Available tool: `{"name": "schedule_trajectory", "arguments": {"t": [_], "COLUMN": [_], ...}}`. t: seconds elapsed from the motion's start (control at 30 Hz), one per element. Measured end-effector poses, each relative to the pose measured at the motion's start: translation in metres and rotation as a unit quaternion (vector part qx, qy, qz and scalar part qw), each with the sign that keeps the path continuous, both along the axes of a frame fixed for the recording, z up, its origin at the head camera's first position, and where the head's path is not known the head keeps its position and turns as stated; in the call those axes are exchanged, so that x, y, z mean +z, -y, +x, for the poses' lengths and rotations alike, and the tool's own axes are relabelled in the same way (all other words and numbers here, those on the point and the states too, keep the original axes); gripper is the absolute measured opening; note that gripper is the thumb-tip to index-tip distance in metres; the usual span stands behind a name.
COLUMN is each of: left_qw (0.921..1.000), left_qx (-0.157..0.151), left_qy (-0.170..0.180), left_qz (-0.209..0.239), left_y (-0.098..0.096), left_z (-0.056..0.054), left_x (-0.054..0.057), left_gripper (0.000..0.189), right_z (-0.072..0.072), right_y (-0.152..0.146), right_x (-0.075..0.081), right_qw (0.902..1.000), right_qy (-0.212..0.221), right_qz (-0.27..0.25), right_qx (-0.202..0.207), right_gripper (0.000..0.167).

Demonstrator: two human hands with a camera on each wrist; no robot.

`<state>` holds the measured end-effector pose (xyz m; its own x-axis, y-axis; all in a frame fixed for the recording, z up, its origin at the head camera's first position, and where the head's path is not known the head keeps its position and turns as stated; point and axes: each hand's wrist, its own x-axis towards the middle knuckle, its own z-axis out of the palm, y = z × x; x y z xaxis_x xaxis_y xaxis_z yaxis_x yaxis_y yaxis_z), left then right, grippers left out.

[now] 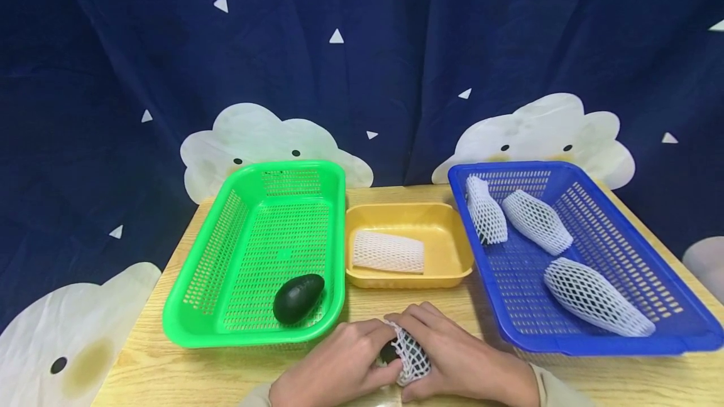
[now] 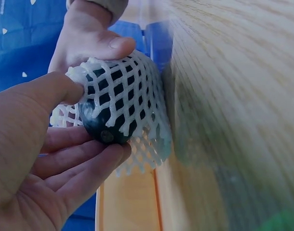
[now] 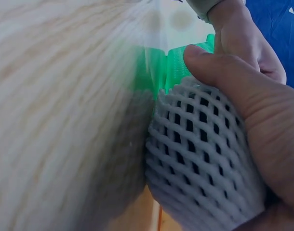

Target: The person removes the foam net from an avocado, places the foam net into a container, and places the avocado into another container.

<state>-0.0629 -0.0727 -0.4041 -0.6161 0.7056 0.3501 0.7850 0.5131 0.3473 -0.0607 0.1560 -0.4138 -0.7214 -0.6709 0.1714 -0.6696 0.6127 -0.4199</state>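
A dark green avocado (image 2: pixel 95 126) is partly inside a white foam net sleeve (image 1: pixel 413 362), low over the wooden table in front of me. Its bare stem end pokes out of the sleeve's opening on the left side. My left hand (image 1: pixel 336 360) grips that end: the thumb and finger are at the net's edge, and other fingers curl under the fruit. From the right, my right hand (image 1: pixel 455 352) holds the sleeve-covered part, its thumb lying along the net in the right wrist view. The wrapped end is mostly hidden by this hand in the head view.
At the left, a green basket (image 1: pixel 186 331) holds one bare avocado (image 1: pixel 298 298). A yellow tray (image 1: pixel 410 281) in the middle contains an unfilled net sleeve (image 1: pixel 388 252). The blue basket (image 1: pixel 498 306) at right has three net-wrapped fruits, the nearest wrapped fruit (image 1: pixel 596 297) close to its front wall.
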Motion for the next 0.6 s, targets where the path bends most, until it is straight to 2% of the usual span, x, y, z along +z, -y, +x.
{"name": "schedule_trajectory", "arguments": {"t": [0.23, 0.47, 0.6], "left_qw": [0.9999, 0.9998, 0.9997], "left_qx": [0.0, 0.008, 0.01], "left_qy": [0.009, 0.008, 0.011], "left_qz": [-0.014, -0.016, -0.018], "left_y": [-0.001, -0.0032, -0.0032], "left_z": [0.0016, 0.0028, 0.003], "left_x": [-0.0012, 0.0005, 0.0012], "left_gripper": [0.013, 0.017, 0.018], "right_z": [0.0023, 0.0026, 0.0037], "right_y": [0.0, -0.0025, -0.0037], "right_x": [0.0008, 0.0037, 0.0073], "right_qw": [0.999, 0.9991, 0.997], "right_qy": [0.041, 0.028, 0.059], "right_qz": [0.017, 0.031, 0.049], "right_qx": [-0.01, 0.004, -0.003], "right_gripper": [0.091, 0.095, 0.097]}}
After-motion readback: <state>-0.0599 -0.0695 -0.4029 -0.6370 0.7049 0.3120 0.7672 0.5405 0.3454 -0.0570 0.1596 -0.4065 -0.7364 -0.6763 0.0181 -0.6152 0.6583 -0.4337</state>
